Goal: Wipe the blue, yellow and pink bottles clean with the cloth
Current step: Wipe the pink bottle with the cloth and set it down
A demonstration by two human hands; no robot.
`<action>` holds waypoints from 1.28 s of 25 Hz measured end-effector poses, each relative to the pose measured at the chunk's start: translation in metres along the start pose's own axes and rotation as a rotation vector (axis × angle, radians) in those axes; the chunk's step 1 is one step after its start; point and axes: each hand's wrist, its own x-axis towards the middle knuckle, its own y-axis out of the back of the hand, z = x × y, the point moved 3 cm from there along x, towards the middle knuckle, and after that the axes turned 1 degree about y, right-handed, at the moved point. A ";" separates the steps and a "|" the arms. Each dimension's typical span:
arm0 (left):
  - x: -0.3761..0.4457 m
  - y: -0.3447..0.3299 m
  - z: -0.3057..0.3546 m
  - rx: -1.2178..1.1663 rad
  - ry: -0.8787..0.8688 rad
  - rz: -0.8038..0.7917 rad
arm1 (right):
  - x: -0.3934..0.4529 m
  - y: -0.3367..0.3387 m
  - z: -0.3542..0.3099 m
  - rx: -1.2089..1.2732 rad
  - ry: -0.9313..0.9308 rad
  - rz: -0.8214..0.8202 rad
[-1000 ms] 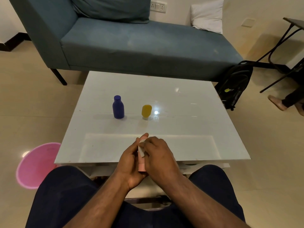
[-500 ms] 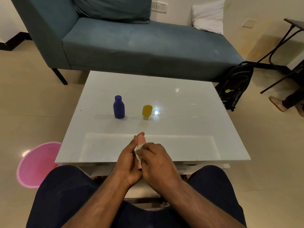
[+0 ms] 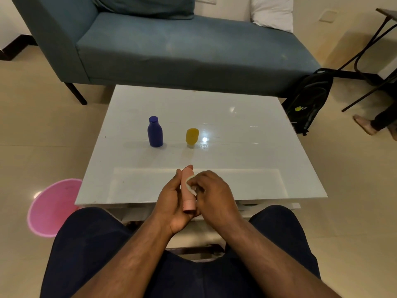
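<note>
We are wiping the pink bottle (image 3: 187,190) now. Our left hand (image 3: 171,203) wraps round it, just above the near edge of the table (image 3: 247,147), and our right hand (image 3: 211,190) pinches the cloth (image 3: 190,183) against its side. The blue bottle (image 3: 155,132) and yellow bottle (image 3: 191,136) stand farther back (we cannot tell if they are clean). Next we should turn the pink one to rub its other side.

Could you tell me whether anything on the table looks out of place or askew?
Only the yellow bottle: it seems to stand upside down on its narrow end, right of the upright blue bottle. No spill shows on the table.
</note>
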 end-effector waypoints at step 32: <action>0.002 0.005 0.003 -0.039 0.024 0.072 | -0.011 -0.002 -0.015 0.199 -0.087 0.083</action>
